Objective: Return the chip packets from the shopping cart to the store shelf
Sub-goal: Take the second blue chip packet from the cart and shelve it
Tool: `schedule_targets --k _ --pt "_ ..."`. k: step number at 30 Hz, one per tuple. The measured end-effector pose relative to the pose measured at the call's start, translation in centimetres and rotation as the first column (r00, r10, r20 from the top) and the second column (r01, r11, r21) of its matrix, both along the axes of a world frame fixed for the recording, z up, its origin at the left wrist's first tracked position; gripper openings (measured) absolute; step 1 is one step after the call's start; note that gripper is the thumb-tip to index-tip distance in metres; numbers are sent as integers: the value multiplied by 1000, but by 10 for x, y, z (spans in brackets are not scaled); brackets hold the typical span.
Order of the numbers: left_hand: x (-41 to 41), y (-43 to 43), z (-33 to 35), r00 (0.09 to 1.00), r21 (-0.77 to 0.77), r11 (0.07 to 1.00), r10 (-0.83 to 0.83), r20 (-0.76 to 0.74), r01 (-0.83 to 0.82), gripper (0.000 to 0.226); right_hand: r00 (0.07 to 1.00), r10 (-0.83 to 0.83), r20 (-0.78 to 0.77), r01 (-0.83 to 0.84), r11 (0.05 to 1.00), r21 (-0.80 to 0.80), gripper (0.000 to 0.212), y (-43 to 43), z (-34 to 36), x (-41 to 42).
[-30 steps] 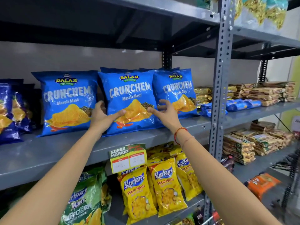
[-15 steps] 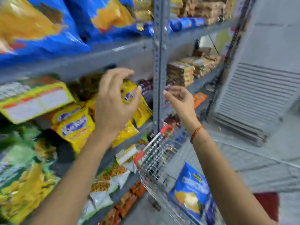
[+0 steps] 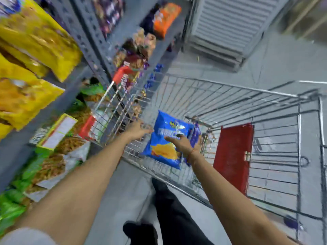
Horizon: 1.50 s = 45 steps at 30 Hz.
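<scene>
Down inside the shopping cart (image 3: pixel 230 96), both of your bare hands reach toward a blue chip packet (image 3: pixel 165 138). Your left hand (image 3: pixel 137 130) comes in from the shelf side with fingers spread and loosely curled, close to the packet's upper left edge; blur hides whether it touches. Your right hand (image 3: pixel 180 143) lies over the packet's right half, fingers extended and apart, apparently resting on or just above the printed face. Neither hand has closed on anything that can be seen.

The packet leans upright in the corner of the cart nearest you, against the wire wall. A second, darker blue packet (image 3: pixel 195 134) seems to stand just behind it on the right, though it is mostly hidden. A red flap (image 3: pixel 233 156) hangs on the cart's rear panel, well to the right of your hands.

To your left runs the grey store shelf (image 3: pixel 53 110), its tiers crowded with yellow snack bags (image 3: pixel 35 41) above and green bags (image 3: pixel 16 200) below. A price tag (image 3: pixel 57 131) clips to one shelf edge. Your dark trouser leg and shoe (image 3: pixel 141 232) show on the grey floor beneath.

Judged from this, you are at the pick-up step: fetching another packet to carry back. The next move calls for pinching the packet by both side edges without crushing it, then lifting it clear of the cart's rim before you turn toward the shelf.
</scene>
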<state>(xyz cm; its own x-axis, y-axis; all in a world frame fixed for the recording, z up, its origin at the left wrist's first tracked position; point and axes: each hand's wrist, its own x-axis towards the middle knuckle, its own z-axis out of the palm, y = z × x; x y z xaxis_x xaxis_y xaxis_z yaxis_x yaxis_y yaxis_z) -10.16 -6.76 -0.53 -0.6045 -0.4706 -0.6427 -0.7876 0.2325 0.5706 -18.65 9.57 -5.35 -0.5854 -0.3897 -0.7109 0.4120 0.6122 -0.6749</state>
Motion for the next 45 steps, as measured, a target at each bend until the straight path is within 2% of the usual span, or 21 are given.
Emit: schedule_targets --k 1,3,4,5,9,11,12,14,15,17,19,20,22,24,25,27,29,32,37,41,45 --pt "-4 0 -17 999 -11 1000 -20 40 20 59 999 -28 23 27 999 45 39 1 -20 1" --pt "-12 -1 -49 991 -25 999 -40 130 43 74 995 -95 9 93 988 123 81 3 -64 4" --pt "-16 1 -61 987 -23 999 -38 158 42 80 993 -117 19 113 982 153 96 4 -81 5" --pt "-19 3 -76 985 -22 999 -27 168 31 83 989 -139 39 130 974 186 100 2 -75 8" --pt "-32 11 -124 979 58 998 17 206 -29 95 980 -188 -68 200 931 305 91 4 -99 8" --pt "-38 20 -139 978 137 988 41 207 -71 103 966 -250 -69 259 909 327 87 7 -112 5" --pt "-40 24 -143 976 180 978 71 208 -109 100 951 -308 -36 303 898 318 81 9 -118 4" --pt "-42 31 -157 977 225 966 88 192 -131 69 926 -376 32 354 895 270 73 15 -126 -1" --pt "-44 34 -153 976 233 962 97 195 -142 63 920 -387 65 363 902 235 71 17 -129 -4" --pt "-43 29 -164 972 235 957 127 196 -173 76 904 -413 114 389 903 182 71 20 -137 -8" --pt "-38 17 -176 967 247 948 151 204 -200 110 897 -419 143 397 904 155 72 21 -141 -12" --pt "-33 8 -190 967 281 938 147 208 -203 117 903 -403 147 385 913 137 66 20 -140 -14" --pt "-29 -2 -184 962 352 911 135 238 -215 106 916 -362 174 353 932 85 47 16 -136 -16" --pt "-27 -7 -166 954 387 897 107 279 -214 82 919 -340 198 334 940 63 20 11 -128 -17" --pt "-24 -11 -161 954 414 888 79 290 -199 76 924 -325 204 319 946 62 21 8 -124 -17" --pt "-18 -18 -152 955 426 891 29 295 -158 92 936 -271 224 268 962 45 32 4 -117 -18" --pt "-15 -24 -141 966 411 897 60 250 -162 99 947 -244 208 247 969 10 35 1 -102 -19" --pt "-22 -24 -106 976 416 883 177 129 -215 79 956 -258 143 271 959 -85 36 -5 -70 -25" --pt "-18 -28 -26 962 356 919 234 -144 -170 105 969 -242 46 245 923 -297 27 -16 14 -41" --pt "-7 -31 58 870 300 938 288 -399 -173 101 973 -221 -70 167 877 -451 26 -28 100 -42" --pt "5 -32 136 746 212 959 281 -604 -189 72 965 -227 -128 114 808 -579 20 -45 180 -32"
